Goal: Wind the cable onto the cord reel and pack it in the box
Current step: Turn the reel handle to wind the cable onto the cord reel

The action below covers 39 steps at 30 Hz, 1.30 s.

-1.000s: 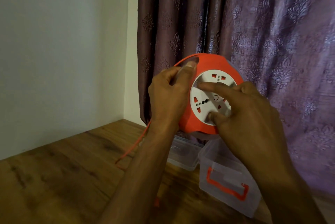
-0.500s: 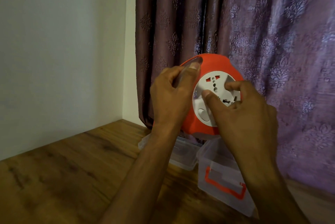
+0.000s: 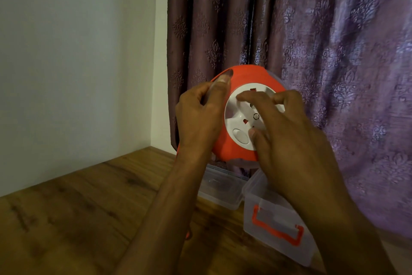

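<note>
A: You've got the cord reel point(image 3: 243, 96) up in the air at centre frame, orange shell, white socket face point(image 3: 239, 123) toward you. Your left hand point(image 3: 200, 118) grips its rim at nine o'clock, thumb pressed along the top edge.

B: And your right hand point(image 3: 287, 132) sits on the socket face, fingers curled over it at three o'clock, thumb at five (pinching the white disc).

A: Below, at six o'clock, the clear box point(image 3: 276, 225) with its orange handle rests on the wooden table point(image 3: 78, 219); your right forearm crosses part of it. Its clear lid point(image 3: 220, 187) lies just beside it.

B: No readable writing on the socket face. A scrap of orange cable point(image 3: 188, 234) peeks past your left forearm.

A: Purple patterned curtain point(image 3: 334, 51) behind, plain pale wall point(image 3: 78, 63) at nine o'clock.
</note>
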### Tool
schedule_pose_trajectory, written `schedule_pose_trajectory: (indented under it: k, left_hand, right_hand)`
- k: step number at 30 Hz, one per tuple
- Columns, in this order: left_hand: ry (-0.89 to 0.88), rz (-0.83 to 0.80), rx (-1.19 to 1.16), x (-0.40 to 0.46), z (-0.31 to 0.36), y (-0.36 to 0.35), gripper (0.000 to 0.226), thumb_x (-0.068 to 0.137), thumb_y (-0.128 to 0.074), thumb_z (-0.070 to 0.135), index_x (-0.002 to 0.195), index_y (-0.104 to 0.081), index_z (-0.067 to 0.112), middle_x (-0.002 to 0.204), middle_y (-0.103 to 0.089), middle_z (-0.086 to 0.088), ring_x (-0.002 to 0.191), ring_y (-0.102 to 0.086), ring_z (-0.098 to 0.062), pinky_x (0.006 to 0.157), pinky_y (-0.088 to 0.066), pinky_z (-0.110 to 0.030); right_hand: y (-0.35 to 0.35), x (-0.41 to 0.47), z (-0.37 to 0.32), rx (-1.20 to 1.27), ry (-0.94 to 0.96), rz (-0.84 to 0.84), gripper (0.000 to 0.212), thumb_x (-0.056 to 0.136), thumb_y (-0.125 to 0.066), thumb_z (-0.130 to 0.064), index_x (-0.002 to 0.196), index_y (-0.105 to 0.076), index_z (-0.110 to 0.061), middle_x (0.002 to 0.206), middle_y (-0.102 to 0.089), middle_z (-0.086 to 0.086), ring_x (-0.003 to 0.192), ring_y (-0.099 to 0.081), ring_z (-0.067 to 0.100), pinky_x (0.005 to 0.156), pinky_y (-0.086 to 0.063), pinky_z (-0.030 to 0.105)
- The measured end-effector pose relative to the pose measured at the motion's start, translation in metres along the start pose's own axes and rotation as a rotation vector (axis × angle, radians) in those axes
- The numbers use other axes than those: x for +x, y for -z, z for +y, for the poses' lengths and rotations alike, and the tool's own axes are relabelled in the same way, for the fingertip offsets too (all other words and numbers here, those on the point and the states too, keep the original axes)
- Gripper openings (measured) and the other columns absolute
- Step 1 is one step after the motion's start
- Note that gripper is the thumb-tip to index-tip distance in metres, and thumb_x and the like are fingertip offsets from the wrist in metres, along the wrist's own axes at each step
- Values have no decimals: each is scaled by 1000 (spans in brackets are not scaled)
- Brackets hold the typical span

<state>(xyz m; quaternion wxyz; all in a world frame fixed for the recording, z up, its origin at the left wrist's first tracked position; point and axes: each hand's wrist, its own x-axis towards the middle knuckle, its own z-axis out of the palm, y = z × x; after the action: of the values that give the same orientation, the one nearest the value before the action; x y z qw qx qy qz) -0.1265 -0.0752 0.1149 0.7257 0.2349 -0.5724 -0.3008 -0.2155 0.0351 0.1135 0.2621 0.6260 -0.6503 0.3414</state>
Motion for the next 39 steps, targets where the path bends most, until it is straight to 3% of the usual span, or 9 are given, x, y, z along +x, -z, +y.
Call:
schedule_pose_trajectory:
  k: [3, 7, 10, 14, 16, 23, 28, 32, 39]
  left_hand:
    - [-7, 0, 11, 1, -1, 1, 49, 92, -57, 48, 79, -70, 3, 79, -70, -21, 78, -68, -37, 73, -60, -55]
    - [1, -17, 13, 1, -1, 2, 41, 94, -58, 45, 81, -74, 10, 81, -75, -12, 78, -72, -30, 75, -62, -52]
    - [11, -26, 4, 1, 0, 2, 32, 96, -60, 42, 78, -75, 21, 81, -77, -7, 79, -74, -27, 77, -63, -51]
    - [0, -31, -24, -3, 6, 1, 33, 90, -60, 47, 71, -73, 24, 79, -77, -10, 77, -74, -33, 75, -62, -53]
    - [-5, -32, -32, -6, 9, -1, 35, 89, -60, 47, 70, -72, 21, 79, -75, -13, 77, -72, -35, 74, -61, -54]
    - [-15, 14, -63, -8, 9, -6, 34, 88, -60, 46, 69, -72, 20, 72, -74, -7, 72, -71, -28, 71, -62, -48]
    - [-13, 42, -64, -11, 5, -12, 37, 90, -60, 44, 82, -76, 13, 82, -75, -5, 80, -71, -21, 76, -61, -45]
    - [-40, 68, -7, -17, 2, -18, 31, 92, -61, 46, 74, -72, 23, 81, -71, 1, 75, -66, -8, 70, -55, -28]
    - [-122, 67, 59, -21, 6, -21, 22, 88, -59, 50, 67, -58, 46, 82, -68, 5, 78, -64, -5, 67, -51, -13]
  right_hand:
    - [-1, 1, 3, -76, 22, -100, 69, 81, -58, -9, 123, -29, -56, 142, -24, -1, 93, -60, 34, 61, -45, 36]
    - [-2, 2, 6, -96, 48, -133, 64, 82, -44, -20, 125, -24, -63, 145, -20, -3, 93, -61, 39, 64, -49, 39]
    - [-3, 2, 6, -73, 28, -85, 52, 79, -33, -36, 124, -31, -63, 139, -28, -4, 91, -61, 37, 67, -48, 40]
    - [-5, 2, 12, -41, -13, 15, 65, 81, -64, -25, 125, -31, -59, 120, -41, -2, 87, -61, 31, 68, -51, 40]
    - [-4, 2, 13, -50, -33, 29, 68, 78, -69, -27, 124, -31, -61, 115, -44, -2, 89, -60, 30, 69, -50, 39]
    - [-8, 2, 11, 19, -137, 106, 62, 72, -64, -58, 127, -35, -61, 108, -54, 0, 93, -58, 27, 67, -35, 32]
    - [-13, 2, 12, 190, -265, 210, 63, 68, -55, -72, 125, -42, -51, 92, -66, -3, 89, -62, 27, 74, -50, 39]
    - [-17, 2, 14, 262, -385, 256, 61, 68, -54, -75, 119, -49, -42, 98, -68, 2, 95, -60, 31, 79, -49, 41]
    - [-16, 2, 13, 340, -466, 225, 56, 72, -48, -76, 110, -49, -35, 96, -67, 3, 94, -60, 29, 74, -47, 37]
